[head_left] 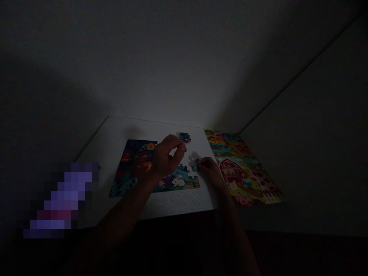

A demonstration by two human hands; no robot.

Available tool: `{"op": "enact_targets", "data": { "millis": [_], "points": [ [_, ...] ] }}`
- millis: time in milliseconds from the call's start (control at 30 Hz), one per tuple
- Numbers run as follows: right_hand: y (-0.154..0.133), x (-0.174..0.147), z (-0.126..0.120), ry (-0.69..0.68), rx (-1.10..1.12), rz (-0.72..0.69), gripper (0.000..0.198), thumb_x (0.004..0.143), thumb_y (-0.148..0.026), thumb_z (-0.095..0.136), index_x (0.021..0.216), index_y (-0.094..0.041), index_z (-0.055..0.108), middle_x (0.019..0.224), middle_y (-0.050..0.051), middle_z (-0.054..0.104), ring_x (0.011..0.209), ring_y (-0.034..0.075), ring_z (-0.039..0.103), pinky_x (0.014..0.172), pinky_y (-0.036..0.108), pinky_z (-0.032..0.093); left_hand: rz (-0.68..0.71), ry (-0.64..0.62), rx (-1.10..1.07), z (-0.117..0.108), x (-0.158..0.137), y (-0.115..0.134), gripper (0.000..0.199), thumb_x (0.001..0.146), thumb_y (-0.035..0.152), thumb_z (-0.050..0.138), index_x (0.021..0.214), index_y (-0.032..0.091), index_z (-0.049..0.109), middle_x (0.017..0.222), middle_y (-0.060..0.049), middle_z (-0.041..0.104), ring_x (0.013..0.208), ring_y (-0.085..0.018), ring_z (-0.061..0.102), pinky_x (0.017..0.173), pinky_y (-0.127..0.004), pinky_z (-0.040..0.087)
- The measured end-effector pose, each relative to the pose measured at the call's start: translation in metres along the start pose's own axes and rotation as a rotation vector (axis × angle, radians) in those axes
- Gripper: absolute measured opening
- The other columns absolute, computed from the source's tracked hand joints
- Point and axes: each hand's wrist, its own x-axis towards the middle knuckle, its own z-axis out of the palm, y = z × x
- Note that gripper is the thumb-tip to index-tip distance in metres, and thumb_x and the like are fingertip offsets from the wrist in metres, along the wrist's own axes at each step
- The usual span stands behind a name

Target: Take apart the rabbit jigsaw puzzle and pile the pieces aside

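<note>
A partly assembled jigsaw puzzle point(138, 165) with a dark forest scene lies on the white table. It shows a brown animal and a white rabbit, and its upper right part is bare with a knobbed edge. My left hand point(168, 155) is over the puzzle, fingers curled and thumb bent towards the index finger; nothing shows in its grip. Just right of the puzzle's edge, my right hand point(212, 171) pinches a purple and green puzzle piece point(196, 165). Beyond my left fingertips sits a small pile of puzzle pieces point(185, 137).
On the right lie two colourful pictures, a farm scene with a red barn point(244, 178) and an orange and green animal scene point(228, 143) behind it. The white table point(172, 201) meets a wall point(172, 76) at the back. A blurred purple patch point(63, 199) covers the left.
</note>
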Motion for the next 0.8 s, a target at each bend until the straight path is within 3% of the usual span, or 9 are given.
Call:
{"op": "enact_targets", "data": {
  "millis": [100, 233, 400, 500, 567, 667, 800],
  "points": [
    [0.002, 0.001, 0.000, 0.017, 0.026, -0.013, 0.028, 0.068, -0.038, 0.074, 0.084, -0.024, 0.056, 0.078, 0.000, 0.060, 0.074, 0.017, 0.055, 0.066, 0.029, 0.046, 0.047, -0.070, 0.078, 0.023, 0.003, -0.026, 0.038, 0.093, 0.036, 0.036, 0.060, 0.021, 0.046, 0.060, -0.002, 0.052, 0.063, -0.015, 0.054, 0.064, -0.029, 0.045],
    [0.009, 0.004, 0.000, 0.028, 0.036, 0.007, 0.027, 0.070, -0.038, 0.072, 0.086, -0.023, 0.056, 0.078, -0.001, 0.060, 0.073, 0.017, 0.055, 0.065, 0.028, 0.045, -0.059, -0.174, 0.329, 0.038, 0.001, -0.073, 0.034, 0.092, 0.032, 0.038, 0.062, 0.021, 0.051, 0.065, -0.005, 0.058, 0.069, -0.017, 0.057, 0.070, -0.029, 0.045],
    [0.010, 0.006, 0.003, 0.042, 0.024, 0.012, 0.027, 0.070, -0.038, 0.071, 0.087, -0.023, 0.056, 0.082, 0.001, 0.062, 0.076, 0.018, 0.058, 0.068, 0.030, 0.046, -0.222, -0.204, 0.568, 0.023, 0.025, -0.105, 0.032, 0.092, 0.030, 0.040, 0.070, 0.019, 0.060, 0.072, -0.008, 0.065, 0.075, -0.022, 0.061, 0.074, -0.033, 0.044],
    [0.009, 0.007, 0.003, 0.050, 0.011, 0.026, 0.027, 0.069, -0.039, 0.072, 0.085, -0.024, 0.056, 0.080, 0.001, 0.061, 0.075, 0.018, 0.057, 0.066, 0.030, 0.046, -0.290, -0.300, 0.691, 0.013, 0.035, -0.116, 0.028, 0.092, 0.029, 0.043, 0.081, 0.018, 0.066, 0.084, -0.010, 0.069, 0.084, -0.025, 0.062, 0.077, -0.036, 0.043],
    [0.008, 0.009, 0.003, 0.049, 0.002, 0.039, 0.028, 0.069, -0.040, 0.073, 0.085, -0.024, 0.056, 0.078, 0.001, 0.060, 0.072, 0.018, 0.057, 0.064, 0.030, 0.046, -0.340, -0.355, 0.771, 0.009, 0.034, -0.124, 0.027, 0.091, 0.027, 0.043, 0.088, 0.016, 0.068, 0.093, -0.012, 0.069, 0.092, -0.027, 0.062, 0.081, -0.038, 0.042],
    [0.004, 0.013, 0.003, 0.053, 0.025, 0.015, 0.027, 0.070, -0.040, 0.073, 0.084, -0.025, 0.056, 0.078, 0.001, 0.060, 0.073, 0.019, 0.057, 0.065, 0.032, 0.047, -0.384, -0.340, 0.800, 0.008, 0.026, -0.134, 0.029, 0.093, 0.025, 0.040, 0.095, 0.016, 0.068, 0.102, -0.013, 0.069, 0.102, -0.029, 0.060, 0.086, -0.040, 0.041],
    [-0.004, 0.028, 0.004, 0.054, 0.064, -0.045, 0.024, 0.072, -0.039, 0.073, 0.082, -0.025, 0.056, 0.081, 0.001, 0.060, 0.077, 0.019, 0.057, 0.071, 0.033, 0.047, -0.404, -0.329, 0.787, 0.009, 0.019, -0.143, 0.029, 0.093, 0.025, 0.040, 0.097, 0.017, 0.068, 0.099, -0.011, 0.070, 0.097, -0.026, 0.062, 0.083, -0.037, 0.043]
  ]
}}
